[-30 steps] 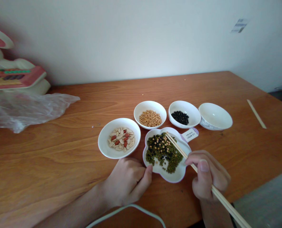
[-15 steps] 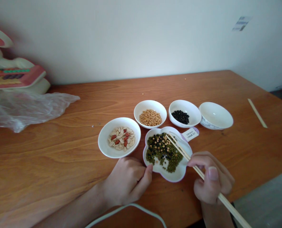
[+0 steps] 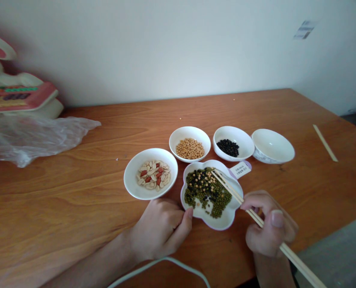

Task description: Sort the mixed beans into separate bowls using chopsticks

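Observation:
A flower-shaped plate (image 3: 215,224) with a pale purple rim holds mixed green, black and yellow beans. At its near left edge my left hand (image 3: 162,228) is closed, with the thumb at the rim; the fingertips are hidden. My right hand (image 3: 270,224) grips a pair of wooden chopsticks (image 3: 230,188), whose tips are close together over the beans on the plate's far side. I cannot make out a bean between them. Around the plate stand a bowl of peanuts (image 3: 150,195), a bowl of yellow beans (image 3: 206,145), a bowl of black beans (image 3: 245,146) and an empty white bowl (image 3: 274,146).
A clear plastic bag (image 3: 45,138) and a red and white toy (image 3: 39,96) lie at the far left. A flat wooden stick (image 3: 324,143) is on the right of the table (image 3: 111,216). A pale cable (image 3: 165,259) curves beside my left wrist. The wall rises behind.
My right hand has shifted slightly to the right with the chopsticks, and their tips have moved a little right and nearer to me. My left hand and the plate have stayed in place.

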The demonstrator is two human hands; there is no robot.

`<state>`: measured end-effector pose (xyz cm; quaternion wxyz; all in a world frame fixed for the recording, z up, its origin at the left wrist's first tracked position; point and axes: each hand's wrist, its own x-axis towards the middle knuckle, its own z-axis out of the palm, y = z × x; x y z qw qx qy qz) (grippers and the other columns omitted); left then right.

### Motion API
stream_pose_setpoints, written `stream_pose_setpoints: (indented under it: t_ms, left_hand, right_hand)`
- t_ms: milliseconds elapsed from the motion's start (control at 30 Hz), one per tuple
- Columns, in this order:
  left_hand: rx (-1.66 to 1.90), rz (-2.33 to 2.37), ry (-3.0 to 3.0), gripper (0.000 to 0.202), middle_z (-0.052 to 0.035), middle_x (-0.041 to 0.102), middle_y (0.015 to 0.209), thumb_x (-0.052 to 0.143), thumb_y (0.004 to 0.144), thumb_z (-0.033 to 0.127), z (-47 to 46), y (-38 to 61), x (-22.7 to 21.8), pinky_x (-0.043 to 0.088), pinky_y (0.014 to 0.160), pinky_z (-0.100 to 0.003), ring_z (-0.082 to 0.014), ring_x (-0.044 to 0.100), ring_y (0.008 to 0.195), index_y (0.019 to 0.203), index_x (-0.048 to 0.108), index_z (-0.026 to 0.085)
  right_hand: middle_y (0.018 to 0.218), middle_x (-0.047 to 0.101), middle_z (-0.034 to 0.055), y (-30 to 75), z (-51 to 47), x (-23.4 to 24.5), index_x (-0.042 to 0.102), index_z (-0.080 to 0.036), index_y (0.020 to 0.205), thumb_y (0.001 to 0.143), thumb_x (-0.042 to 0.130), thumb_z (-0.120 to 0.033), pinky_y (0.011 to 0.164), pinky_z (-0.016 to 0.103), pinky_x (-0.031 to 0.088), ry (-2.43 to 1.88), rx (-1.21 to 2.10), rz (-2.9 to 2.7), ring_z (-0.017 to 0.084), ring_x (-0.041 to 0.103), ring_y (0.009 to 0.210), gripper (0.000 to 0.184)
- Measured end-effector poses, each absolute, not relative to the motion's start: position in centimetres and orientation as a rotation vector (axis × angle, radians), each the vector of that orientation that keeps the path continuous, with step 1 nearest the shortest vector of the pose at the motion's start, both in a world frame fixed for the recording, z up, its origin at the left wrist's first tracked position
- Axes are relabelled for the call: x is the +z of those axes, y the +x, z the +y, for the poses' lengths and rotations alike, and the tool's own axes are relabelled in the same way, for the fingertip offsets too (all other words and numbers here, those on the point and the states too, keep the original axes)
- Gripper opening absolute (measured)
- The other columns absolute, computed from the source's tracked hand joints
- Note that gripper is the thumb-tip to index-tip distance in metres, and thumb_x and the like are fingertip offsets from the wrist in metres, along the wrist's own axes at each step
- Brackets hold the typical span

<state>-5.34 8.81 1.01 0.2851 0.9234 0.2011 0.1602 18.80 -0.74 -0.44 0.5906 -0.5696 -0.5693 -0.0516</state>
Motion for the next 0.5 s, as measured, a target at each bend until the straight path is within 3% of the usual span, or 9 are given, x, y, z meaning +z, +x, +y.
stream_pose_setpoints:
  t_ms: [500]
  left_hand:
    - [0.410, 0.541, 2.457, 0.057, -0.0012, 0.058, 0.055, 0.031, 0.115, 0.025, 8.72, -5.35, 0.86, 0.024, 0.056, -0.036, -0.0102, 0.040, 0.047, 0.061, 0.050, 0.018]
  right_hand:
    - [0.080, 0.069, 0.0068, 18.80, -0.46, -0.91, 0.070, -0.017, 0.082, 0.109, 0.037, -0.023, 0.058, 0.032, 0.046, -1.270, -0.100, -1.321, 0.018, 0.066, 0.071, 0.043]
